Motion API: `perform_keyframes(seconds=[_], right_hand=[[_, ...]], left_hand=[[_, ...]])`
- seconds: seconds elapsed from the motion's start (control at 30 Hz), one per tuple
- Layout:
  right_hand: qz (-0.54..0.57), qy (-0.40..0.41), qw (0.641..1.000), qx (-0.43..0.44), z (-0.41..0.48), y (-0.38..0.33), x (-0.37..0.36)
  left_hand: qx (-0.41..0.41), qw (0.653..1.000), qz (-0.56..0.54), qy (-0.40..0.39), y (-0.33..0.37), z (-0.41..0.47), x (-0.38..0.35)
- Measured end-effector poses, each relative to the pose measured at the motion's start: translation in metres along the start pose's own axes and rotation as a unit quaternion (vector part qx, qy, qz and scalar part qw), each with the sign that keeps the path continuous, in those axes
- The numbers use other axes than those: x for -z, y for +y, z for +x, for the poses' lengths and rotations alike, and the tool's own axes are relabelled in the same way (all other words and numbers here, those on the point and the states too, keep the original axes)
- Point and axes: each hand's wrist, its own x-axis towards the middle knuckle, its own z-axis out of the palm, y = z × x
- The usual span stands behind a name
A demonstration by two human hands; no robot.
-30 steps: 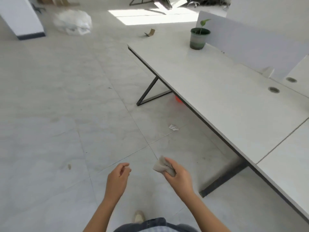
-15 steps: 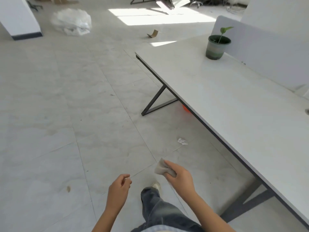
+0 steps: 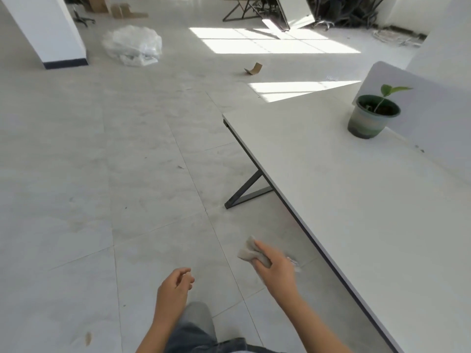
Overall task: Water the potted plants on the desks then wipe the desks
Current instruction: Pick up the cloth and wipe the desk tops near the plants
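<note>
**Head view: cloth held beside the desk**

At lower centre, the right hand (image 3: 276,272) grips a crumpled grey cloth (image 3: 251,252) above the floor (image 3: 127,174), left of the white desk (image 3: 356,200). The left hand (image 3: 173,289) holds nothing, fingers loosely curled. The potted plant (image 3: 372,115) stands on the desk, upper right.
</note>
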Motion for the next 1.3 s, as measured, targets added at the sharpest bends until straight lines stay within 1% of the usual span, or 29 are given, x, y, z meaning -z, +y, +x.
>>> perform_keyframes(seconds=[0.13,0.23,0.33,0.53,0.6,0.67,0.8,0.9,0.97,1.03,1.13,1.17,1.2,1.23,1.3], right_hand=[[-0.026,-0.004,1.0,0.012,0.053,-0.009,-0.003],[-0.038,-0.001,0.999,0.01,0.101,-0.022,-0.005],[-0.041,0.038,0.998,0.002,0.154,-0.04,-0.007],[-0.004,0.121,0.991,-0.057,0.234,-0.07,-0.008],[-0.005,0.125,0.989,-0.08,0.246,-0.077,-0.007],[-0.008,0.143,0.983,-0.118,0.256,-0.073,-0.005],[0.031,0.244,0.95,-0.192,0.267,-0.061,0.017],[0.089,0.335,0.91,-0.227,0.282,-0.05,0.054],[0.116,0.395,0.877,-0.248,0.297,-0.035,0.088],[0.097,0.45,0.85,-0.256,0.317,-0.014,0.129],[-0.011,0.51,0.821,-0.257,0.351,0.024,0.196],[-0.051,0.511,0.817,-0.261,0.364,0.038,0.217],[-0.092,0.496,0.819,-0.272,0.377,0.055,0.238],[-0.129,0.466,0.825,-0.291,0.392,0.076,0.257],[-0.174,0.37,0.845,-0.346,0.419,0.12,0.288]], left_hand=[[-0.006,1.0,0.004,-0.01,0.03,0.066,-0.01],[-0.023,0.998,0.023,-0.054,0.058,0.124,-0.021],[-0.06,0.993,0.042,-0.087,0.094,0.192,-0.027],[-0.116,0.986,0.035,-0.113,0.178,0.304,-0.031],[-0.118,0.984,0.03,-0.129,0.193,0.325,-0.038],[-0.108,0.98,0.048,-0.163,0.197,0.34,-0.054],[-0.1,0.959,0.093,-0.247,0.2,0.348,-0.089],[-0.14,0.945,0.12,-0.269,0.218,0.362,-0.119],[-0.181,0.935,0.134,-0.273,0.241,0.376,-0.147],[-0.233,0.92,0.159,-0.271,0.267,0.39,-0.182],[-0.313,0.885,0.221,-0.266,0.303,0.408,-0.24],[-0.334,0.873,0.241,-0.261,0.315,0.414,-0.258],[-0.349,0.862,0.262,-0.258,0.326,0.421,-0.276],[-0.359,0.852,0.283,-0.255,0.337,0.426,-0.292],[-0.378,0.83,0.329,-0.246,0.351,0.439,-0.32]])
